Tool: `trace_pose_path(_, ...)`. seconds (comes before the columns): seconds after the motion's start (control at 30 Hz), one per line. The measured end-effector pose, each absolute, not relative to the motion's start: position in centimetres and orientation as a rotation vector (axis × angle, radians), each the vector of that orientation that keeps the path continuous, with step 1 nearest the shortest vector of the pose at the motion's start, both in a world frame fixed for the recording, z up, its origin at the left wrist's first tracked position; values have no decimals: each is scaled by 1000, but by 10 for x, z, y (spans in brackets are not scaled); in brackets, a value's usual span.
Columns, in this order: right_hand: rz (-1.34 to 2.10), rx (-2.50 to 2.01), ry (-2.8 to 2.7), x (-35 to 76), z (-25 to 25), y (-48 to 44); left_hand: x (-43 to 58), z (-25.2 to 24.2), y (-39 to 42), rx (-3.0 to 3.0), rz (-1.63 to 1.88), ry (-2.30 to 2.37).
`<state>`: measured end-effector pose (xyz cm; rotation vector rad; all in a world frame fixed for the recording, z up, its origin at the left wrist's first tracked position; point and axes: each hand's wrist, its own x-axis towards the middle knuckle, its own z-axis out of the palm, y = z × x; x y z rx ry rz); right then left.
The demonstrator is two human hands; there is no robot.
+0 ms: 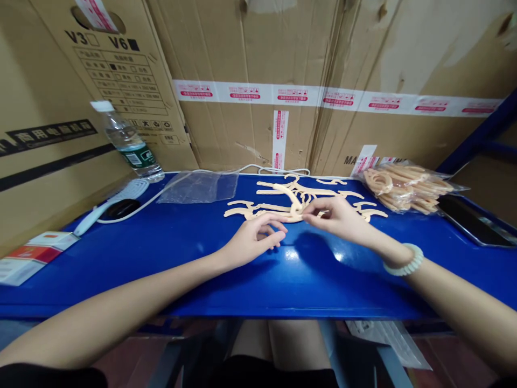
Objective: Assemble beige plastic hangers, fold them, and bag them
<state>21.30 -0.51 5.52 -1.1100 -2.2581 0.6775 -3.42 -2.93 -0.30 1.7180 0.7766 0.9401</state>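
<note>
Beige plastic pieces that look like folding clothes hangers lie spread out at the back of the blue table. My right hand pinches one such hanger between thumb and fingers, its curved arm pointing up and to the left. Just left of it, my left hand has its fingers loosely bent and apart, with the fingertips close to the lower end of that hanger. Whether they touch it I cannot tell. Part of the hanger is hidden behind my right fingers.
A clear bag of beige hangers and a dark phone lie right. On the left are a water bottle, a white brush, a black mouse-like object, a red-and-white box and a plastic sleeve. Cardboard walls the back.
</note>
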Motion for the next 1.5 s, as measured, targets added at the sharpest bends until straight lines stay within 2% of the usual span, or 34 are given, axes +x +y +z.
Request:
trace_pose_path(0.23,976,-964,-2267,180,50,-19,-32,4,-32,1562,995,804)
trace_pose_path(0.3,945,-995,-2254,185,56,-7,-33,4,-30,1501,1019,809)
trace_pose_path(0.4,541,-1134,-2270,206,65,27,-35,4,-26,1368,1074,819)
trace_pose_path(0.47,174,-1333,-2339,226,65,53,-37,5,-22,1279,1121,840)
trace_pose_path(0.53,-49,-1549,-2426,244,59,77,-39,8,-19,1225,1169,867)
trace_pose_path(0.73,-53,-1635,-2448,266,37,107,-47,18,-8,1161,1287,900)
trace_pose_path(0.9,-60,-1597,-2380,267,52,104,-53,21,-2,1128,1341,891)
trace_pose_path(1.03,-122,-1484,-2246,274,73,85,-56,23,2,1115,1390,890)
trace_pose_path(1.17,-6,-1251,-2171,279,82,45,-57,22,5,1045,1425,840)
trace_pose_path(1.33,77,-1122,-2108,279,71,3,-57,21,7,969,1387,766)
trace_pose_path(1.5,130,-1096,-2097,284,57,0,-57,20,4,904,1274,664)
